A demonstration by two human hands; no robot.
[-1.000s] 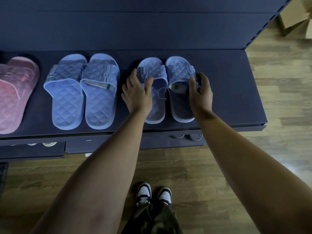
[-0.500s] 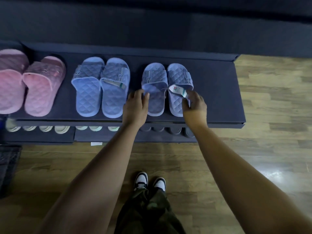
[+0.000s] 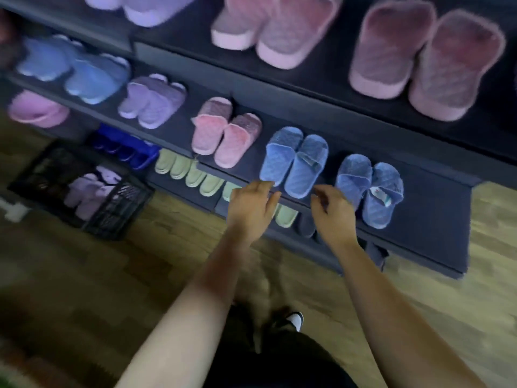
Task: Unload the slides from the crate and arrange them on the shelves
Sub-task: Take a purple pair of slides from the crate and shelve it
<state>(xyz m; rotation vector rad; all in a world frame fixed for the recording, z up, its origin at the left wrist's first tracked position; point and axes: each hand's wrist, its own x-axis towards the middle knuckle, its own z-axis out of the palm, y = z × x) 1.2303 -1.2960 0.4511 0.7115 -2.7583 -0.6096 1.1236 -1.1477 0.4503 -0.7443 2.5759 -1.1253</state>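
**Item 1.** Dark navy display shelf [image 3: 436, 217], middle tier, running from 10 o'clock to 4 o'clock across the view. Contents, listed from 10 towards 3 o'clock:
- pair of lilac quilted foam slides [image 3: 152, 103]
- pair of pink quilted slides [image 3: 226, 138]
- pair of blue quilted slides [image 3: 293, 162]
- tagged pair of blue quilted slides [image 3: 369, 190], with a white label on one strap

Each pair lies flat, its two slides side by side, and the pairs are apart from one another.

**Item 2.** Black plastic mesh crate [image 3: 123, 211], on the wood plank floor [image 3: 84, 275] at 9 o'clock of the hands. Contents: lilac slides in the crate [image 3: 89, 191]. They are too blurred to count.

**Item 3.** Left hand [image 3: 251, 208]. Fingers loosely extended, holding nothing. It is over the shelf's front edge, at 7 o'clock of the untagged blue pair. Whether it touches that pair cannot be told.

**Item 4.** Right hand [image 3: 333, 217]. Fingers loosely curled, empty. It is just beside the tagged pair, at that pair's 9 o'clock.

**Item 5.** Lower tier: row of pale green slides [image 3: 181, 169].

**Item 6.** Upper tier, at 1 o'clock: large pink slides [image 3: 425, 60].
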